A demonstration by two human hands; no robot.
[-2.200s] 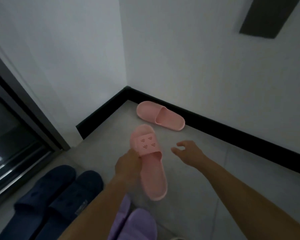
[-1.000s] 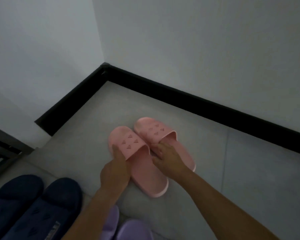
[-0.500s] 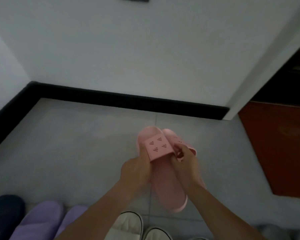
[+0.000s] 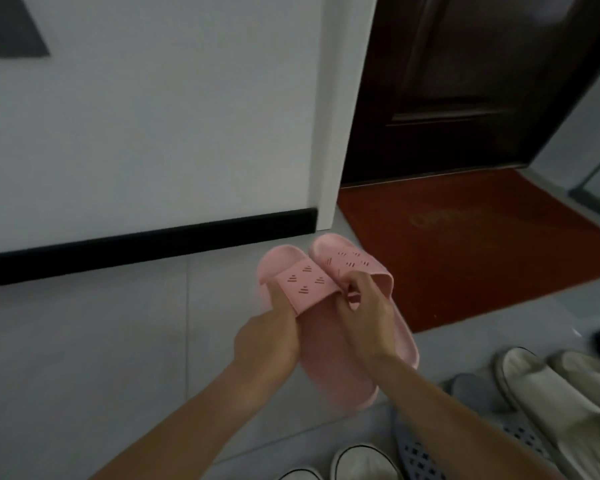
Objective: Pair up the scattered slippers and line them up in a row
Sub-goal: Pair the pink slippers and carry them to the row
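The gold lettering on the red doormat point(image 4: 465, 258) is too blurred to read. The left hand point(image 4: 267, 341) is closed on the strap of the left pink slipper point(image 4: 329, 362), thumb on top, the sole running back under its wrist. The right hand point(image 4: 368, 313) pinches the strap edge of the right pink slipper point(image 4: 350, 263), held touching alongside. Below the right wrist lie beige slippers point(image 4: 548, 386), a grey perforated slipper point(image 4: 416, 455) and white shoes point(image 4: 361, 462).

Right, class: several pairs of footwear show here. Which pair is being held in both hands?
The pink slippers: the left hand and right hand grip one each by its strap. The cream, grey and white footwear lies untouched.
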